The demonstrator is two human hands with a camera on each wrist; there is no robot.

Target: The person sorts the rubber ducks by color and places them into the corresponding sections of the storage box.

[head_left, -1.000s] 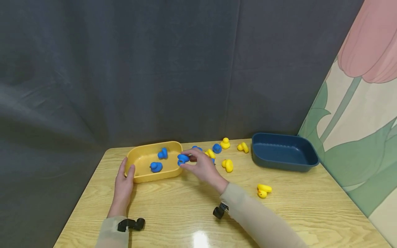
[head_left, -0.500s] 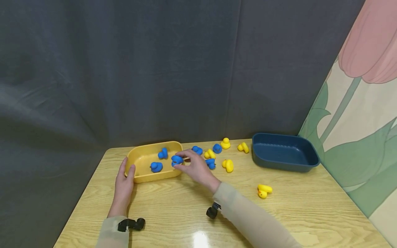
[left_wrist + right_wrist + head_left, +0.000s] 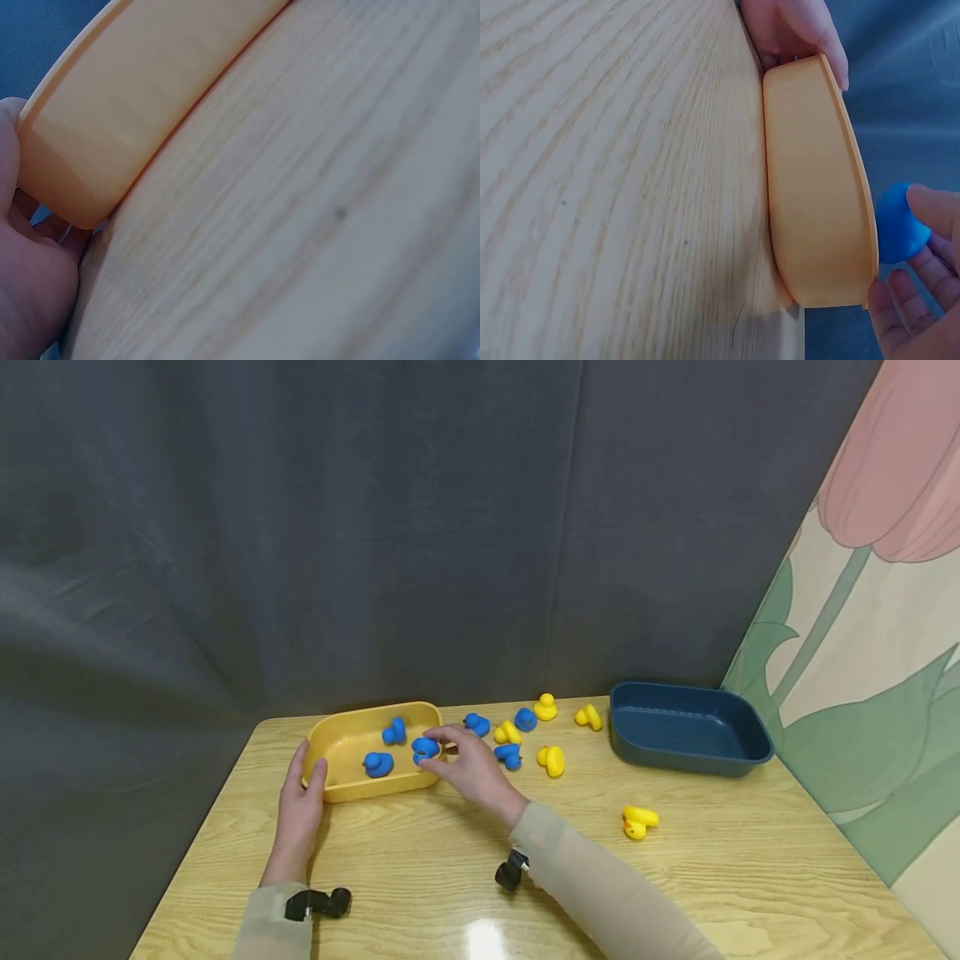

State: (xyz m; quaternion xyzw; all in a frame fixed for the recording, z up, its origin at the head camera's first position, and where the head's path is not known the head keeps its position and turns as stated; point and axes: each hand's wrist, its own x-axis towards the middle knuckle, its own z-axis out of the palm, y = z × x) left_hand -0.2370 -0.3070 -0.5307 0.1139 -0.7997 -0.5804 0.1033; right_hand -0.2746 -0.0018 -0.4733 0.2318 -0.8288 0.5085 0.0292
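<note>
My left hand (image 3: pixel 298 806) grips the left end of a yellow plastic bin (image 3: pixel 352 791), its thumb at the rim and its fingers along the outer side. In the left wrist view only part of this hand shows beside the bin wall (image 3: pixel 127 97). My right hand (image 3: pixel 476 770) pinches a blue rubber duck (image 3: pixel 425 747) between thumb and fingers, just inside the bin's right end. The right wrist view shows the held blue duck (image 3: pixel 900 225) above the rim, with the thumb against it. Inside the bin lie two more blue ducks, one at the back (image 3: pixel 393 732) and one in front (image 3: pixel 378 765).
Right of the bin, several blue and yellow ducks lie mixed, among them a blue duck (image 3: pixel 508 756) and a yellow duck (image 3: pixel 551 761). A lone yellow duck (image 3: pixel 639 822) lies nearer the front. The dark blue bin (image 3: pixel 675 760) stands at the back right, before a grey curtain (image 3: pixel 450 527).
My right hand has carried the blue duck left over the bin's right rim and slightly down. This has uncovered blue ducks behind the hand. The left hand and the bin stay put.
</note>
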